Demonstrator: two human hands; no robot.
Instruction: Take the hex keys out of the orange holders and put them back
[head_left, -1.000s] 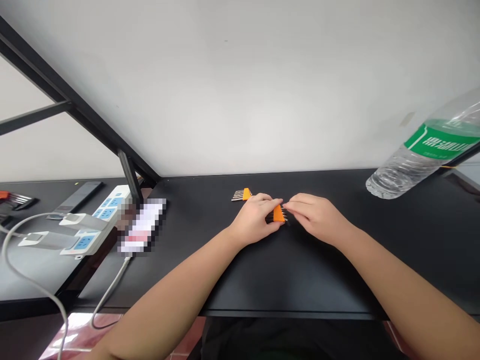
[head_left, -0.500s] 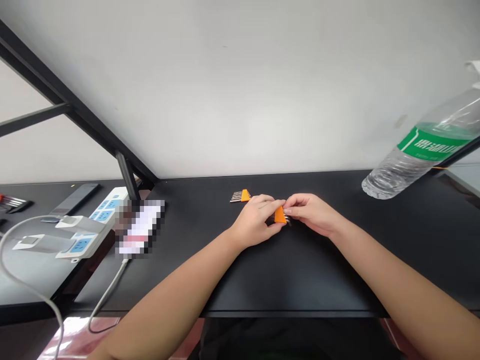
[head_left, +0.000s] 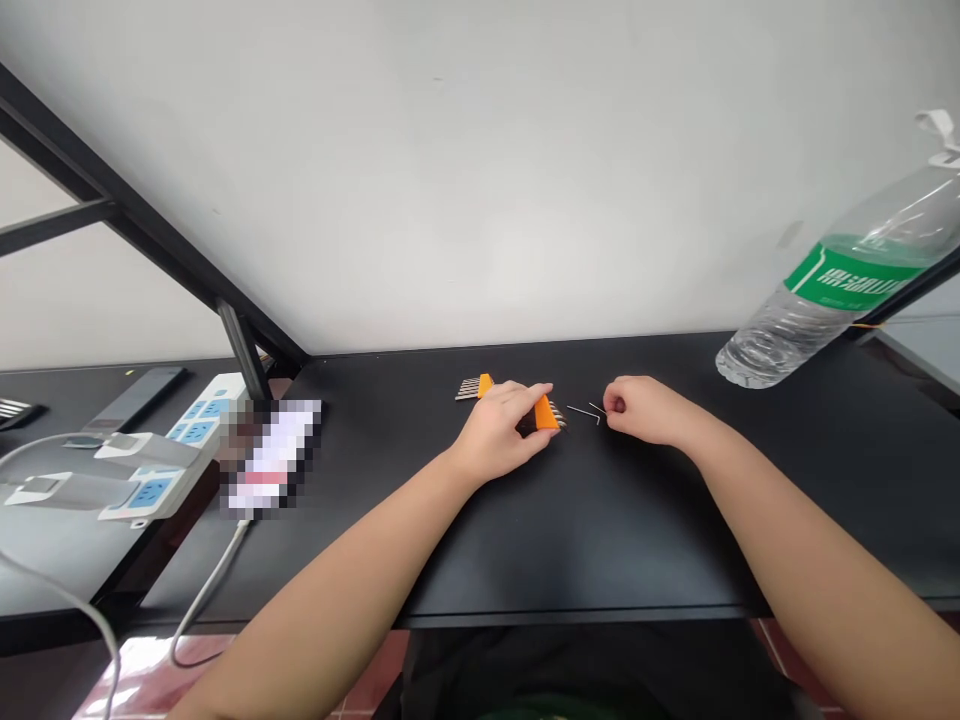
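My left hand is closed around an orange hex key holder, with thumb and fingers on its two ends. Several metal keys stick out of the holder's right side. To the right, my right hand pinches a thin hex key, whose tip shows left of the fingers; the rest is hidden. Between the hands, a small L-shaped hex key lies on the black table. Just behind my left hand is a second orange holder with several silver keys pointing left.
A large water bottle with a green label stands at the back right. On the left are a phone with a cable, a white power strip with plugs, and a dark metal frame. A pale wall rises behind the table.
My right hand has moved right, away from the holder, with a thin hex key in its fingers. The L-shaped key on the table now shows. My left hand stays on the holder.
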